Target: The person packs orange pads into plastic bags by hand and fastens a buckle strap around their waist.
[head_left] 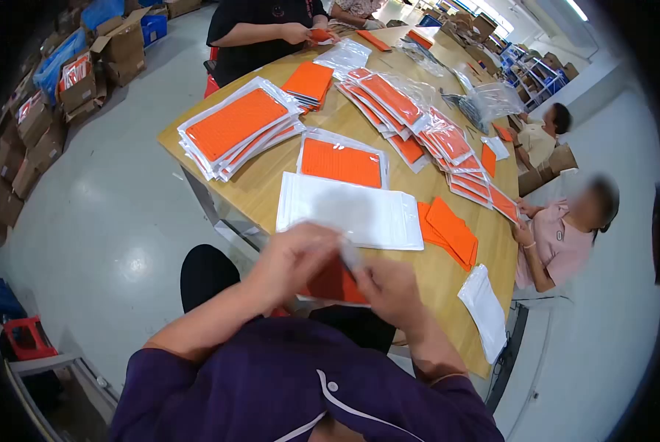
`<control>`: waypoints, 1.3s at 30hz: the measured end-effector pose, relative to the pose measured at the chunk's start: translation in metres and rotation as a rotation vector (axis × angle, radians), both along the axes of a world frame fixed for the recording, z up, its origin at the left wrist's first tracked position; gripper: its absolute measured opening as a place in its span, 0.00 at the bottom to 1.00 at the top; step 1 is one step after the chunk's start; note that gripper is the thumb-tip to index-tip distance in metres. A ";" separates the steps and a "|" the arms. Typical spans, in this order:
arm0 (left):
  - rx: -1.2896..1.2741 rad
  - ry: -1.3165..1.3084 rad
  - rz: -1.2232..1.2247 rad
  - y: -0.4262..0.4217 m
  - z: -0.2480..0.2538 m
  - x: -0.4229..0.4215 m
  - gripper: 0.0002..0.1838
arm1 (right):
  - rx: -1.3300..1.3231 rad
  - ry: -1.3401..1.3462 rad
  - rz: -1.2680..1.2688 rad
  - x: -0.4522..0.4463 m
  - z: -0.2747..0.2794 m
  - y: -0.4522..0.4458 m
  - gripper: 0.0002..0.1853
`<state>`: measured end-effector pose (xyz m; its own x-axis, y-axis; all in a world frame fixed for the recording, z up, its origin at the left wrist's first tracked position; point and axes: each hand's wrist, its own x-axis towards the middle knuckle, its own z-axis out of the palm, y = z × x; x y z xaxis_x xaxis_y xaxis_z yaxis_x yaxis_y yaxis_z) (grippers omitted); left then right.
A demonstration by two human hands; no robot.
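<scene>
My left hand [293,258] and my right hand [392,291] are both closed on the top edge of an orange pad in a plastic bag [336,283], held low at the table's near edge. The fingers are smeared by motion, and a whitish strip of the bag shows between them. Just beyond my hands lies a stack of white plastic bags [374,219]. Behind that stack is a bagged orange pad [341,163]. To the right of the white stack, several bare orange pads [451,230] overlap on the wood.
The wooden table [260,193] bears a pile of bagged orange pads [235,125] at left and a long overlapping row [389,99] at centre. White bags [484,309] lie near the right edge. Co-workers sit around it, one in a pink shirt [562,239]. Cartons [120,48] stand at left.
</scene>
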<state>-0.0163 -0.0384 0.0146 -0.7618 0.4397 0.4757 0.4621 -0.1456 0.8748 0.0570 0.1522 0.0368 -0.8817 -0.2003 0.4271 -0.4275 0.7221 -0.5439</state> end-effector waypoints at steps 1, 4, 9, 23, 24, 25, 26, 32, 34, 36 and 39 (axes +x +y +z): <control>-0.056 -0.135 0.066 -0.012 0.006 -0.005 0.13 | 0.041 -0.035 -0.012 -0.007 0.006 0.007 0.04; 0.247 -0.111 0.270 -0.039 0.018 -0.034 0.20 | -0.090 0.013 -0.281 -0.043 0.015 0.027 0.07; 0.334 -0.252 0.350 -0.064 0.019 -0.029 0.16 | -0.461 0.010 -0.465 -0.140 0.000 0.095 0.13; -0.229 -0.322 -0.098 0.016 -0.032 -0.005 0.18 | -0.833 -0.379 -0.291 -0.028 -0.103 0.061 0.09; -0.295 -0.297 -0.144 0.024 -0.036 0.001 0.19 | -0.889 -0.551 -0.215 -0.015 -0.100 0.055 0.11; -0.253 -0.334 -0.277 0.034 -0.034 0.010 0.20 | -1.188 -0.586 -0.049 0.001 -0.095 0.044 0.13; -0.213 -0.378 -0.406 0.042 -0.030 0.021 0.22 | -1.484 -0.615 0.134 0.017 -0.088 0.033 0.14; -0.326 -0.572 -0.529 0.047 -0.047 0.031 0.24 | -1.590 -0.647 0.416 0.041 -0.076 0.014 0.17; -0.375 -0.502 -0.484 0.042 -0.050 0.034 0.22 | -1.609 -0.743 0.511 0.042 -0.077 0.014 0.18; -0.284 -0.547 -0.436 0.044 -0.052 0.043 0.21 | -1.635 -0.779 0.552 0.040 -0.083 0.013 0.18; 0.006 -0.667 -0.316 0.051 -0.055 0.058 0.17 | -1.700 -0.876 0.645 0.041 -0.093 0.010 0.18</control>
